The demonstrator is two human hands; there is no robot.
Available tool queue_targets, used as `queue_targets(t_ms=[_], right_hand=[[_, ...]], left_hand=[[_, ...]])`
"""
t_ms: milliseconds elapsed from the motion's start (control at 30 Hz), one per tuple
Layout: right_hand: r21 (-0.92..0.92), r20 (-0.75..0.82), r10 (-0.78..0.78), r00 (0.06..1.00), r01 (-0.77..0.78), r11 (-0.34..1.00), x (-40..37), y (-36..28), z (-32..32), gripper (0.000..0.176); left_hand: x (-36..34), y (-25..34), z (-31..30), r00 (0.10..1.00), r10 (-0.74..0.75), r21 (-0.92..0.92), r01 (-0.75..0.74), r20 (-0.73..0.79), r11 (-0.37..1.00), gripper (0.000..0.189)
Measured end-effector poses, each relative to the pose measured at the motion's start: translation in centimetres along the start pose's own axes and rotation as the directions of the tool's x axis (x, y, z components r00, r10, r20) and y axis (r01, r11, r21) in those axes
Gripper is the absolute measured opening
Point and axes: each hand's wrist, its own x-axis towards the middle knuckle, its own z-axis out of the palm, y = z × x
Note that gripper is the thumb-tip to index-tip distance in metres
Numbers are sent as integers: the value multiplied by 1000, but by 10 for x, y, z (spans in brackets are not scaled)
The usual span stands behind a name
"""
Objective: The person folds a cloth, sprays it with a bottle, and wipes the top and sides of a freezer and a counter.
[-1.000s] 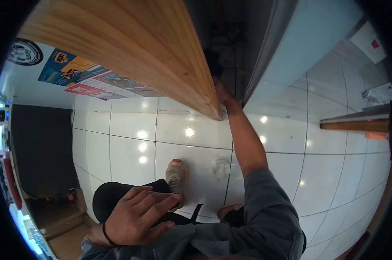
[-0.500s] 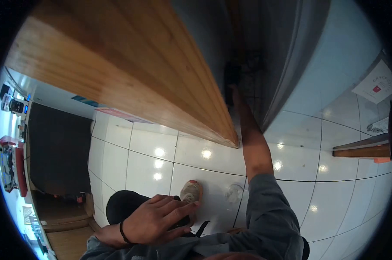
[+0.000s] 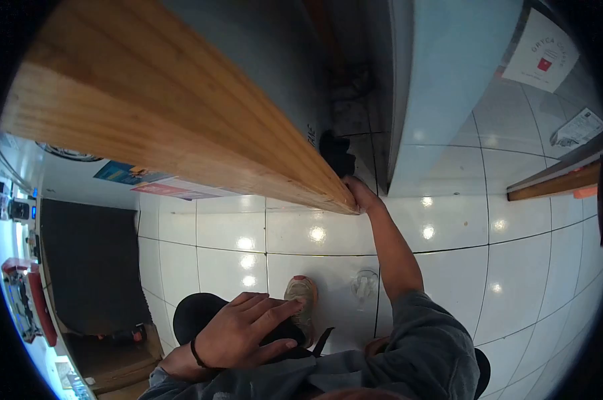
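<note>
two hands: left hand released on one black thing; right hand, fingers unclear, touches one plank.

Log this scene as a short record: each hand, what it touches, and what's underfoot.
Reaching: right hand at the near corner of the long light wooden tabletop; grip hidden
Resting: left hand open, flat on the black-clad knee
Underfoot: glossy white tiled floor, with a grey shoe planted on it
</note>
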Motion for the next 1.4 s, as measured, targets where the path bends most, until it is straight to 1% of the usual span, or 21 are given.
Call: queue_targets(t_ms=[33, 100, 200, 267, 300, 333, 400, 433, 467, 533, 667, 733, 833, 933, 1033, 1133, 1200, 1233, 1300, 1367, 1400], right_hand=[[-13, 18, 17, 1000, -17, 1000, -4, 0, -1, 60], [-223, 54, -149, 987, 157, 962, 21, 5, -12, 59], [-157, -179, -259, 949, 232, 960, 22, -49, 22, 52], [-193, -293, -302, 907, 253, 948, 97, -53, 12, 56], [-180, -331, -314, 890, 267, 947, 125, -65, 5, 56], [-168, -349, -324, 879, 281, 945, 147, -78, 2, 56], [-125, -340, -333, 880, 308, 943, 175, -97, -3, 56], [-114, -331, -337, 881, 317, 942, 178, -105, 0, 56], [-105, -324, -341, 883, 324, 940, 177, -107, 1, 56], [-113, -312, -352, 883, 333, 936, 164, -101, 4, 55], [-119, -247, -361, 899, 341, 932, 89, -62, 13, 55], [-104, -202, -274, 940, 257, 961, 45, -40, 11, 55], [-99, -143, -20, 989, 6, 995, 1, -14, 0, 47], [-177, 97, -24, 995, 41, 983, -10, -5, -15, 65], [-175, 90, 25, 996, -9, 985, -36, -25, 5, 64], [-143, -3, -88, 996, 87, 986, 7, -18, 4, 66], [-122, -214, -160, 964, 136, 983, 40, -33, 12, 59], [-115, -315, -197, 928, 169, 979, 58, -48, 16, 57], [-174, -384, -241, 892, 187, 967, 78, -84, 21, 65], [-183, -398, -275, 875, 218, 958, 132, -87, 6, 64], [-158, -375, -293, 880, 250, 955, 167, -81, -5, 64]], left_hand=[[3, -1, 1, 1000, -1, 2, 1, 8, 1000, 64], [7, -3, -1, 1000, -10, 18, 9, 27, 1000, 63], [7, -7, -2, 999, -40, 12, 40, 22, 999, 63], [5, -7, -3, 998, -62, 54, 62, 1, 997, 63], [3, -5, -2, 997, -74, 72, 74, -12, 995, 62], [0, -3, -2, 994, -109, 74, 109, -8, 991, 63], [-3, -7, -1, 997, -72, 123, 75, -33, 990, 67], [-5, -7, 0, 997, -56, 141, 62, -48, 988, 68], [-7, -5, -1, 995, -90, 123, 95, -42, 988, 68], [-7, 0, 0, 989, -147, 73, 149, -26, 986, 67], [-7, 8, 2, 997, -71, 68, 71, -3, 995, 69], [-5, 8, 3, 1000, -19, 31, 19, 6, 999, 71], [0, 6, 2, 998, 67, 94, -67, 4, 993, 72], [0, 3, 4, 996, 89, 66, -90, 19, 994, 73], [-1, 5, 2, 998, 25, 27, -27, 52, 999, 72], [-4, 1, 4, 1000, 26, 34, -26, 4, 999, 72], [-4, 4, 3, 1000, 27, 15, -27, 1, 1000, 71], [-3, 5, 1, 1000, 28, 12, -28, -3, 1000, 70], [-5, 5, 0, 1000, 9, 28, -9, 0, 1000, 70], [-7, 5, 0, 1000, -13, 69, 14, -8, 998, 71], [-7, 4, -1, 1000, -20, 101, 22, -18, 995, 73]])
